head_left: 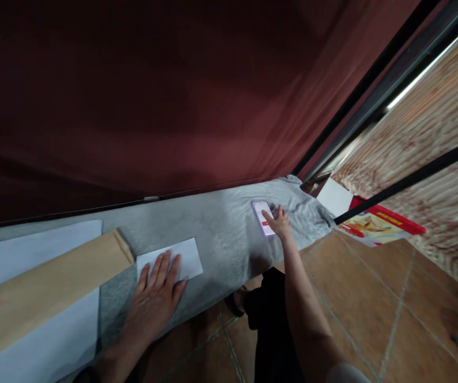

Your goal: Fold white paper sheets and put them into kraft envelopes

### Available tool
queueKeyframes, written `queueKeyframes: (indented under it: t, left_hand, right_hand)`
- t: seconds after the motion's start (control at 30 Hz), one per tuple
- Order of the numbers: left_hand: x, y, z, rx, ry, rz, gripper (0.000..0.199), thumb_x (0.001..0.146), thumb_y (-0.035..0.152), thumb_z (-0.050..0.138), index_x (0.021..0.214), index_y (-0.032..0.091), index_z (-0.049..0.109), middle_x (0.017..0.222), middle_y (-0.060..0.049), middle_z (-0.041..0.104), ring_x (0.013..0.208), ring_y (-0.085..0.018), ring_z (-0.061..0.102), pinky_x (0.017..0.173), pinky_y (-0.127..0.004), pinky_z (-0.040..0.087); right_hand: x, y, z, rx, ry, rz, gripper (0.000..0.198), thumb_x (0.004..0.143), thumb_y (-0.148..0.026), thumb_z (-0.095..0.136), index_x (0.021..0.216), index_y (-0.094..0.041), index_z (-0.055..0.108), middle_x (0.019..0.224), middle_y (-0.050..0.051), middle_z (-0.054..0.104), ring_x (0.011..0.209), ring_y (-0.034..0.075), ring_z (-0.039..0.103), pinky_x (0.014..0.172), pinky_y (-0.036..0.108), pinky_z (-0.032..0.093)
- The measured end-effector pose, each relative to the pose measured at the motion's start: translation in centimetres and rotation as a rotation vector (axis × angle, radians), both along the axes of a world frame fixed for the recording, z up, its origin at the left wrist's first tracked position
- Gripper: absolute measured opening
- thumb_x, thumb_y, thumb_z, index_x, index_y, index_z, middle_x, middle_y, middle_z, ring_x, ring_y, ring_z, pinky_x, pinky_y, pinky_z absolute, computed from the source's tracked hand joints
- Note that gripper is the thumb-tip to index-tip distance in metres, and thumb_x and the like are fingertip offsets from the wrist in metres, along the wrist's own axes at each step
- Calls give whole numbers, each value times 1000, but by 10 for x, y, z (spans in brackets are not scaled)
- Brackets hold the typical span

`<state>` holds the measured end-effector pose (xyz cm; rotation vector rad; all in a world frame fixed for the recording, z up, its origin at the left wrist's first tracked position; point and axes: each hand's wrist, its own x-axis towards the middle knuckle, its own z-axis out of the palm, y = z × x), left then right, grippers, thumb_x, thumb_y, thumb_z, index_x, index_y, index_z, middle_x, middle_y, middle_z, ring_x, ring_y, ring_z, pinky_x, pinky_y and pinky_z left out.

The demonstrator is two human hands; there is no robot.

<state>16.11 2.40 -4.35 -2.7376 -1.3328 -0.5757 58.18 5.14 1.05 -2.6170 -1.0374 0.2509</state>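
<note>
White paper [191, 260] lies flat on the gray cloth-covered desk [221, 234], under the person's left hand [159, 284]. That hand is palm down, its fingers extended and slightly spread across the sheet, pressing rather than gripping. Just left of it, a brown envelope [53, 287] lies at a slant over a larger white sheet [69, 330], its end near the paper's left edge.

Farther along the desk, toward the right end, a phone [261, 221] in a purple case rests face up with its screen lit. The right hand [280, 222] reaches over its right side, thumb extended at the screen and the other fingers loosely apart, grasping nothing; whether the thumb touches the glass I cannot tell.

Past the desk's right end, a red-and-yellow printed box [380, 223] sits on the tiled floor [372, 303]. A dark red curtain [197, 117] hangs behind the desk.
</note>
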Motion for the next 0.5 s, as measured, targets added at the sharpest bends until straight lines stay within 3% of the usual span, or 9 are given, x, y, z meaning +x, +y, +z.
queueKeyframes:
  t: [0.13,0.23,0.37,0.5]
  left_hand:
    - [-1,-1,2,-22,15,7,64,103,48,30,148,8,51,160,-22,41,150,-36,37,121,-59,29]
    - [-1,-2,2,-40,-17,4,65,103,49,31,150,8,47,160,-22,40,151,-34,35,121,-57,30]
    - [-1,-2,1,-69,-64,40,68,102,48,33,153,4,40,160,-23,39,152,-33,32,122,-55,32]
    - [0,-7,4,-107,-17,59,65,100,37,34,154,2,37,160,-25,38,153,-32,30,123,-53,31]
  right_hand:
    - [-31,0,6,164,-103,148,70,99,-46,45,159,-14,30,157,19,41,145,32,39,117,48,33]
    - [-83,1,3,284,-30,433,60,100,-40,45,153,-14,42,154,17,47,145,27,41,119,42,35]
    - [-171,-7,-9,403,130,820,54,103,-39,43,153,-19,44,155,13,49,145,23,43,121,41,38]
    - [-236,-28,-22,355,200,1182,57,106,-42,41,159,-21,36,159,10,45,150,20,38,124,41,35]
